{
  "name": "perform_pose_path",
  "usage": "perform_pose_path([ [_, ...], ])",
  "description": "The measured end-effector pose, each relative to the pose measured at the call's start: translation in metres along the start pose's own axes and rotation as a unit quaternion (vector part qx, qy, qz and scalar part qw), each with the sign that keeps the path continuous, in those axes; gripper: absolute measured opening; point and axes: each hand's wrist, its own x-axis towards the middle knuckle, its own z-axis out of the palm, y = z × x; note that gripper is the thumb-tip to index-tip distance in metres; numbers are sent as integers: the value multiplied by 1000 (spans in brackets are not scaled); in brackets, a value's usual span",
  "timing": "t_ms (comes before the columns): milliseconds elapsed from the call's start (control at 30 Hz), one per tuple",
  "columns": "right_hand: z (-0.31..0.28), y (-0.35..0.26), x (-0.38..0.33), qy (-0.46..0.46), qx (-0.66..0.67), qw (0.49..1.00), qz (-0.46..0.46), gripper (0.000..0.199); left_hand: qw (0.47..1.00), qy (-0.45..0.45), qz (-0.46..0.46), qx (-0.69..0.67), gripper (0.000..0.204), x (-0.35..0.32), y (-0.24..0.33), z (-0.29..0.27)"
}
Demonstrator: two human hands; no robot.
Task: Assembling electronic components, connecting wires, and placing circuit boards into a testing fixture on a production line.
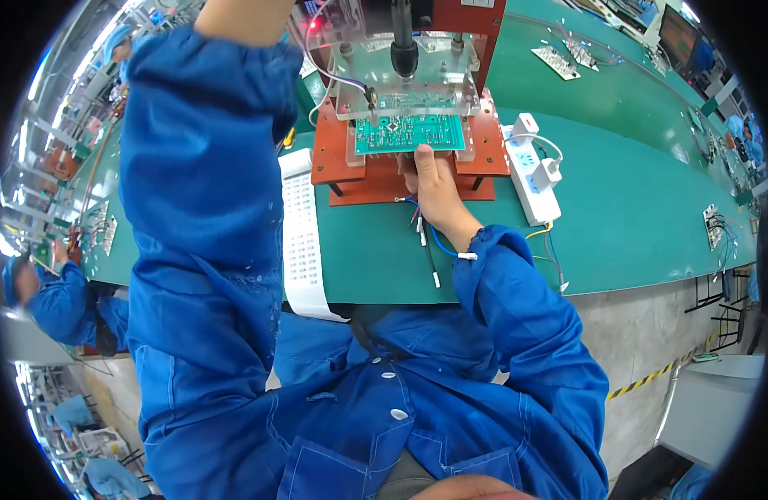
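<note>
A green circuit board [409, 132] lies in a red test fixture [334, 154], under a clear plastic plate [409, 87] and a black press head [403, 50]. My right hand [434, 187] grips the board's near edge, thumb on top and fingers beneath. Loose coloured wires [426, 237] trail on the bench below that wrist. My left arm in its blue sleeve [200, 167] reaches up past the fixture's left side. Only the wrist shows at the upper edge; the hand itself is out of the picture.
A white power strip [530, 171] with a plug lies right of the fixture on the green bench [634, 200]. A long white printed sheet [302, 242] hangs over the near edge. More circuit boards [556, 61] lie farther off. A co-worker in blue [55, 296] sits at left.
</note>
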Motion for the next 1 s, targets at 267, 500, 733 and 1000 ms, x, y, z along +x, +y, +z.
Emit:
perform_pose_path([
  [267, -3, 10, 8, -6, 50, 999, 11, 58, 895, 302, 311, 105, 13, -137, 32, 62],
  [500, -15, 6, -15, -6, -40, 997, 64, 56, 945, 204, 235, -95, 52, -251, 3, 75],
  [733, -43, -75, -50, -144, -346, 926, 55, 56, 922, 165, -333, -112, 13, -448, -42, 93],
  [1000, -1, -125, -73, -60, -553, 813, -169, 33, 756, 32, -394, -522, 26, -475, -42, 112],
])
